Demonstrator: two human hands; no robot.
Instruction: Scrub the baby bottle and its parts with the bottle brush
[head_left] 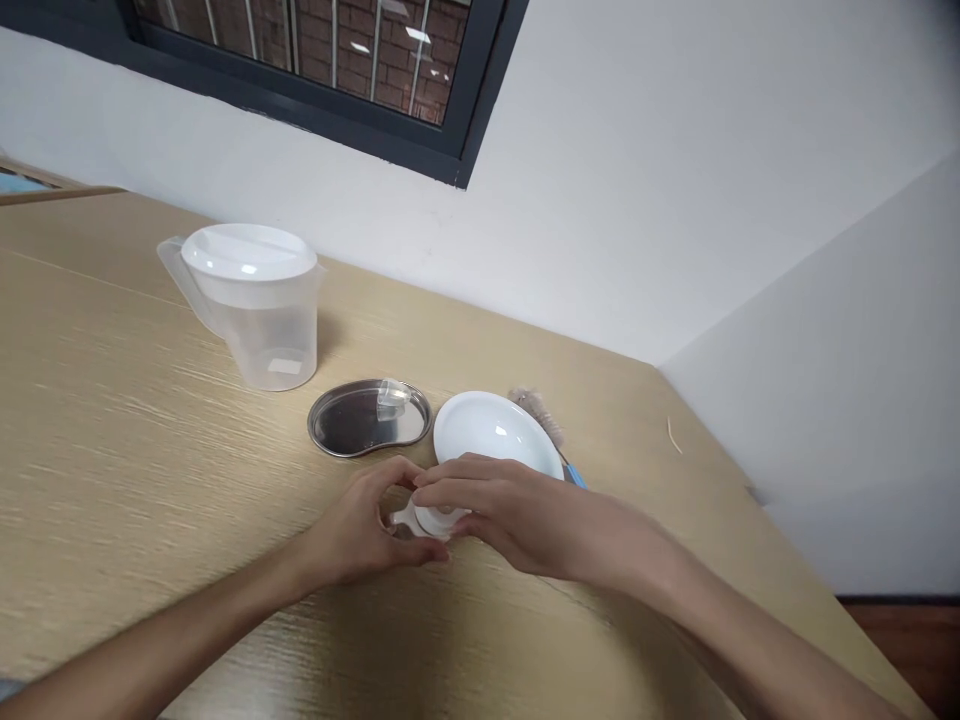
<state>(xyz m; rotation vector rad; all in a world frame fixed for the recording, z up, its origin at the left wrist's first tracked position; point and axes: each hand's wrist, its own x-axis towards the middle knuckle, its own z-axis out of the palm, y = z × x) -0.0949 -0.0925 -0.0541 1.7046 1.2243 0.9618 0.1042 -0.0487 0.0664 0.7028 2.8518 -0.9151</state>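
Over the near-middle of the table, both hands are around a small white and translucent round piece [439, 520] with a clear tab on its left. My left hand [367, 525] curls about its left side, thumb in front and forefinger behind. From above and the right, my right hand [502, 505] grips its top, with the fingers bent over it. Fingers cover much of the piece, so its exact kind does not show. Just behind the hands lie a white oval dish [487, 425] and a shiny kidney-shaped metal tray [345, 415] holding a small clear plastic piece [392, 398].
A translucent lidded pitcher [259, 315] stands at the back left of the wooden table [150, 440]. Behind the dish lies a bristle brush [538, 412] with a blue handle. A thin pale strip [673, 436] is farther right. The wall and a barred window [315, 60] bound the back.
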